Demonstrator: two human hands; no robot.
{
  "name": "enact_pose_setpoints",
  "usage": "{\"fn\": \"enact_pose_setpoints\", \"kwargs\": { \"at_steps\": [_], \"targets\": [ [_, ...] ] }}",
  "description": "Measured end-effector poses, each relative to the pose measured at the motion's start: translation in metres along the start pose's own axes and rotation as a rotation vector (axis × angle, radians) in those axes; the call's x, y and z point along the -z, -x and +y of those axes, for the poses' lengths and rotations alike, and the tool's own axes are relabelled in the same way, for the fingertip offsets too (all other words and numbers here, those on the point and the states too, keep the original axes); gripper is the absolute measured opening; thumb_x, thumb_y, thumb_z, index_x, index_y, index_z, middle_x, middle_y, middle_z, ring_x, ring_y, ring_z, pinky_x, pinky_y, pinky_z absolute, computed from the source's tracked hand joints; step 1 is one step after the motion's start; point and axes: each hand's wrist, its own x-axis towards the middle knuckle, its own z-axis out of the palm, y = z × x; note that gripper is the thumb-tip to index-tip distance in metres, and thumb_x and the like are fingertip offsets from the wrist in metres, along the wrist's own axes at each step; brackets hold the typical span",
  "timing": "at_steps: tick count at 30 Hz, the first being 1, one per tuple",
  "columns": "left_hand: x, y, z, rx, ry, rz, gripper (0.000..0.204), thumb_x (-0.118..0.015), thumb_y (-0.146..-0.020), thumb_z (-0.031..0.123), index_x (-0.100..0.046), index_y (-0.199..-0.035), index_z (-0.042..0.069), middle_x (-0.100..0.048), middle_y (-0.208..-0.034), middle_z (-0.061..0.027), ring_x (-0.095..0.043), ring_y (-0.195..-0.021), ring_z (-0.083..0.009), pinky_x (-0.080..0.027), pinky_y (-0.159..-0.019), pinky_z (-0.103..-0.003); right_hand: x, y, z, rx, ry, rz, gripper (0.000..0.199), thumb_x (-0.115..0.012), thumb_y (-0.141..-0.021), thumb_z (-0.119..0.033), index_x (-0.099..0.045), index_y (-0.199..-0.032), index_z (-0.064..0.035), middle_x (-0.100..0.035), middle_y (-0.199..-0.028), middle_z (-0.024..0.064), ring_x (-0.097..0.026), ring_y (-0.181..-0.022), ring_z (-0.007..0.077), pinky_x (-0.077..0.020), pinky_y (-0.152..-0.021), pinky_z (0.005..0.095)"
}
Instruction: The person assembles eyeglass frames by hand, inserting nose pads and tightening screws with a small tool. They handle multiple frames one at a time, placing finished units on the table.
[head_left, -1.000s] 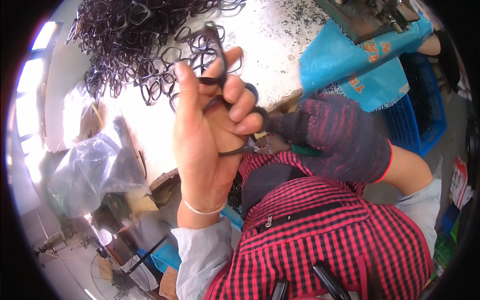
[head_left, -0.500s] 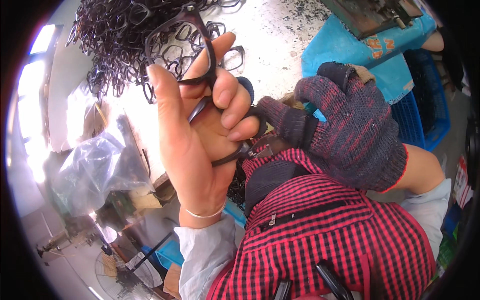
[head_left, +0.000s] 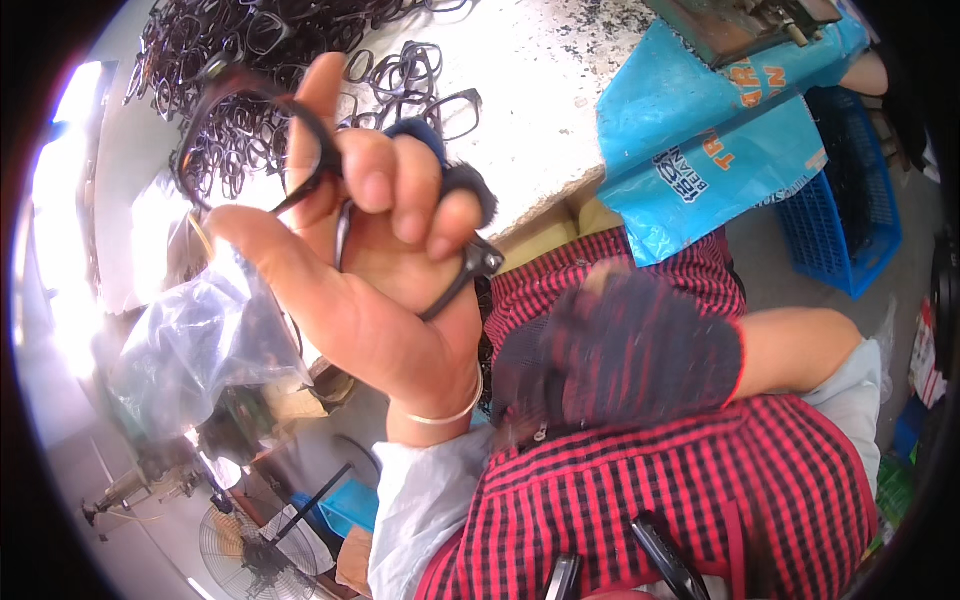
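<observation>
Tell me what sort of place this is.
Probably an eyewear workshop: a heap of dark eyeglass frames lies on a worn white worktable, the left hand holds another dark eyeglass frame, and a blue plastic crate stands beyond the table's right side.

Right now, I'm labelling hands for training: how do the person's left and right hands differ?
The left hand shows bare skin; the right hand wears a dark, red-streaked knit glove. The left hand, palm toward the camera, holds a dark eyeglass frame; the right hand is blurred before the checked garment, and I cannot tell whether it holds anything. Both sides share pale sleeves.
</observation>
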Motion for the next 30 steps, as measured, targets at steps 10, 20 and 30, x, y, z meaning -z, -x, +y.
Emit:
{"fn": "enact_pose_setpoints", "kwargs": {
  "at_steps": [10,20,30],
  "targets": [
    [0.006,0.01,0.0,-0.242,-0.019,0.022,0.083,-0.032,-0.101,0.061,-0.029,-0.147,-0.008,-0.038,-0.081,-0.0029,-0.033,-0.07,-0.0112,-0.029,-0.049,-0.023,-0.003,0.005,0.02,-0.421,-0.036,0.881,0.055,-0.071,-0.076,-0.031,-0.061,-0.128,-0.0162,-0.059,-0.102,0.0104,-0.058,-0.094,0.0305,-0.0481,-0.074,0.0449],
    [-0.008,0.019,-0.016,-0.438,-0.234,0.094,0.094,-0.034,-0.093,0.072,-0.03,-0.148,-0.004,-0.034,-0.077,-0.0007,-0.033,-0.065,-0.008,-0.031,-0.047,-0.022,-0.004,0.003,0.018,-0.448,0.192,0.885,0.053,-0.064,-0.076,-0.023,-0.06,-0.128,-0.0131,-0.058,-0.098,0.0114,-0.058,-0.092,0.0302,-0.0489,-0.065,0.0439],
    [0.015,0.013,0.001,-0.144,0.118,0.027,0.079,-0.034,-0.102,0.057,-0.027,-0.148,-0.008,-0.036,-0.083,-0.0027,-0.032,-0.071,-0.012,-0.03,-0.054,-0.024,-0.006,0.002,0.023,-0.088,-1.052,0.794,0.041,-0.071,-0.079,-0.013,-0.064,-0.119,-0.0079,-0.063,-0.084,0.0099,-0.063,-0.076,0.0255,-0.0505,-0.072,0.0382]
  ]
}}
